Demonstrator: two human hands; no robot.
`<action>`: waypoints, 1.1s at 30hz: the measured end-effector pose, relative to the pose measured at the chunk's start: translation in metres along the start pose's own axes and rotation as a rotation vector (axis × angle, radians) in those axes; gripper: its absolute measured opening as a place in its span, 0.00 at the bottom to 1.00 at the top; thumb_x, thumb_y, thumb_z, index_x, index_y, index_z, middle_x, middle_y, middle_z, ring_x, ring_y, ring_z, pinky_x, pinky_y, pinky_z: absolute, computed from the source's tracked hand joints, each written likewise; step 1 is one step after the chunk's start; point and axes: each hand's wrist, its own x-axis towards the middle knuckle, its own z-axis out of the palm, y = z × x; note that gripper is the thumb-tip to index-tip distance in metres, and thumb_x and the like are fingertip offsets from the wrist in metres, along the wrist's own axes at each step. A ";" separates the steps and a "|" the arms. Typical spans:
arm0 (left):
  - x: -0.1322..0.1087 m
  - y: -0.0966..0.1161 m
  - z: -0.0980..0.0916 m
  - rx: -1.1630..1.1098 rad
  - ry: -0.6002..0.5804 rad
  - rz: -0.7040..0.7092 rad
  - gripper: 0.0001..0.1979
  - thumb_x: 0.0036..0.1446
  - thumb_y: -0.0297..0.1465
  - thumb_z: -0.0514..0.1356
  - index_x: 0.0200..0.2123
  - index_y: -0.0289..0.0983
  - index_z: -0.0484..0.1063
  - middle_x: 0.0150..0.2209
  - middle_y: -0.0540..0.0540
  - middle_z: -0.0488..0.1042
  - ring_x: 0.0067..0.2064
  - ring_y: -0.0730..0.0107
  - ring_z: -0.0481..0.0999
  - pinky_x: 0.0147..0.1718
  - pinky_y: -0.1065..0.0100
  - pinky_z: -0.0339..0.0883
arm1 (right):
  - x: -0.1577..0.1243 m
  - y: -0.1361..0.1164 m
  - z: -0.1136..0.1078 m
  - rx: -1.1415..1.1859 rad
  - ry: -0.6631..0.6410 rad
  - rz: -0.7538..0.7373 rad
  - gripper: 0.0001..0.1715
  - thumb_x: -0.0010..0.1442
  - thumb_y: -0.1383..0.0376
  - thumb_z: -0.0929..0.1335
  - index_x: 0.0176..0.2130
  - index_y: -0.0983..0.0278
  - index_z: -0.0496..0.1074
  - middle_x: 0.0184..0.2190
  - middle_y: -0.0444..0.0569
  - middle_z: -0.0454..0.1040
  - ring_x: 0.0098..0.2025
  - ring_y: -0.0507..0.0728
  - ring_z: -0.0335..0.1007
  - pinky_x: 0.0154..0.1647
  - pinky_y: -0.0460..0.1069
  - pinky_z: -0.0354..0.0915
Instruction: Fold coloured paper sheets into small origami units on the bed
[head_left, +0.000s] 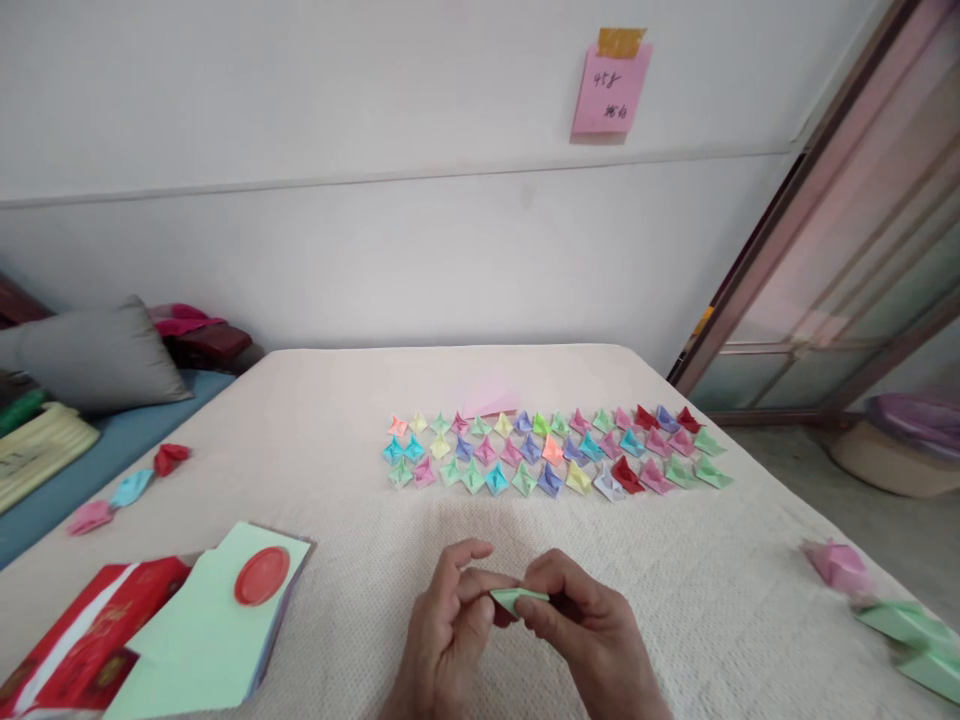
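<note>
Both my hands meet low in the middle of the view, pinching a small folded piece of light green paper (517,598). My left hand (450,630) grips its left end with thumb and fingers curled. My right hand (581,625) pinches its right end. Beyond them, on the cream cloth-covered table (337,450), lie several small folded paper shapes (551,452) in three rows, in pink, green, blue, yellow and red.
A stack of light green paper sheets (202,630) with a red round lid (261,576) lies at the lower left, over a red packet (82,635). Loose folded pieces lie at the left (131,487) and right edges (838,565). A pink note (611,88) hangs on the wall.
</note>
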 end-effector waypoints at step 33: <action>0.009 -0.014 0.000 0.043 -0.057 -0.041 0.12 0.55 0.38 0.61 0.26 0.36 0.71 0.22 0.50 0.71 0.25 0.71 0.67 0.25 0.71 0.57 | -0.001 0.020 -0.007 -0.088 -0.069 -0.082 0.14 0.56 0.59 0.69 0.23 0.63 0.70 0.20 0.41 0.62 0.23 0.50 0.57 0.24 0.46 0.54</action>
